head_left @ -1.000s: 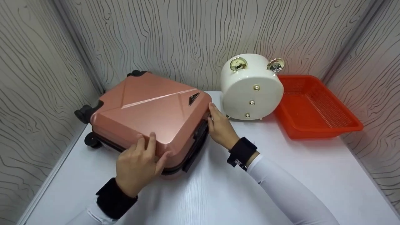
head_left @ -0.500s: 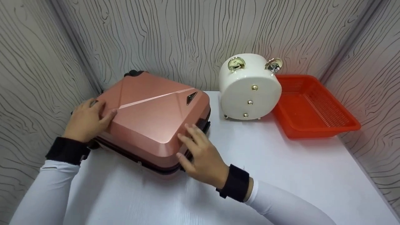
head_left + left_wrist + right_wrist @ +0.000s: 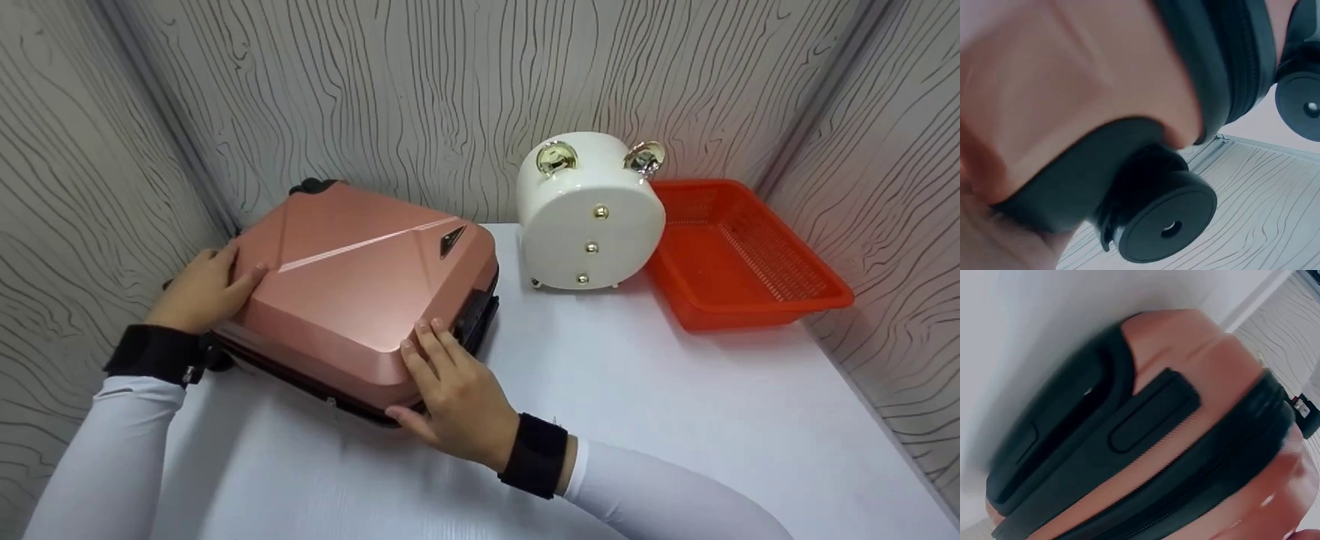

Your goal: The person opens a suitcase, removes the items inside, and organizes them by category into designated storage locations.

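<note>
A pink hard-shell suitcase (image 3: 352,277) lies flat on the white table in the head view. My left hand (image 3: 201,292) rests on its left corner, thumb along the upper edge and fingers over the shell. Beside that hand, the left wrist view shows a black wheel (image 3: 1168,222) on its dark mount. My right hand (image 3: 457,397) lies against the near right corner, with fairly straight fingers on the shell and the thumb lower down the side. Below the right wrist, the right wrist view shows the suitcase's black handle (image 3: 1157,410) and zipper band (image 3: 1213,461).
Behind and right of the suitcase stands a round white bag (image 3: 592,232) with gold studs and two shiny gold ear-like discs. Next to it sits an orange-red plastic basket (image 3: 694,319). Patterned wall panels (image 3: 420,97) enclose the table (image 3: 637,390) at the back and sides.
My left hand has moved from the suitcase's front side to its left corner. My right hand has slid from the far right corner to the near right one. The suitcase looks nearly unmoved.
</note>
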Tool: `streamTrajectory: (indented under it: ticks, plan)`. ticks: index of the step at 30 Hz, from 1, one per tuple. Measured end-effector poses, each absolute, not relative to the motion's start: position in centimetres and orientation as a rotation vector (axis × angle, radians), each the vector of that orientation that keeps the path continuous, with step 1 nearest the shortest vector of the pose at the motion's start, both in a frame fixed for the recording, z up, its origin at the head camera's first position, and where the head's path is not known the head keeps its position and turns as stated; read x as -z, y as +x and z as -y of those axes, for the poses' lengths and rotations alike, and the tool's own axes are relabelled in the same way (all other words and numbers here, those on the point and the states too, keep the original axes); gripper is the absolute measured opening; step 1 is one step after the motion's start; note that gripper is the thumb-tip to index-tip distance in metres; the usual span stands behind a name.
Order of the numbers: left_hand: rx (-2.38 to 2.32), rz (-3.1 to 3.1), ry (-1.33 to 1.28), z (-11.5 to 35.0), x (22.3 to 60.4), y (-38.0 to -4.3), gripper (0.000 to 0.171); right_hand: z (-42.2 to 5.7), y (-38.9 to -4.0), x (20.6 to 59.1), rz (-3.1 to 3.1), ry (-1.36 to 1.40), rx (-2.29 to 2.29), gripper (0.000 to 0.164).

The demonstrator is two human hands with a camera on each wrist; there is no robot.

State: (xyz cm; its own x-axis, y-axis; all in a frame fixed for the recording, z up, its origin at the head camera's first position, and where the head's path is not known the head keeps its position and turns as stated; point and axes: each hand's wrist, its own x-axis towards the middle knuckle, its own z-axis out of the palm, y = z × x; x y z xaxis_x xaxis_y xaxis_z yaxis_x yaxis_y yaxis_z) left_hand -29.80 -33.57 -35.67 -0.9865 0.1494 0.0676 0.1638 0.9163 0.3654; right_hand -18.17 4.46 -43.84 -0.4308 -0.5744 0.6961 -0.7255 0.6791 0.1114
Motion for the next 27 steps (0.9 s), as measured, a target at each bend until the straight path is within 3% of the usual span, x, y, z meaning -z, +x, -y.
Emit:
streamTrajectory:
  ticks: [14, 27]
  plan:
    - [0.636, 2.965, -0.21, 32.8, 36.5, -29.0, 0.089, -5.7, -20.3, 44.2, 2.127, 0.999, -0.238, 0.068]
    - [0.503, 2.965, -0.156, 30.9, 36.3, -25.5, 0.093, -8.4, -22.6, 43.1, 2.221, 0.991, -0.433, 0.065]
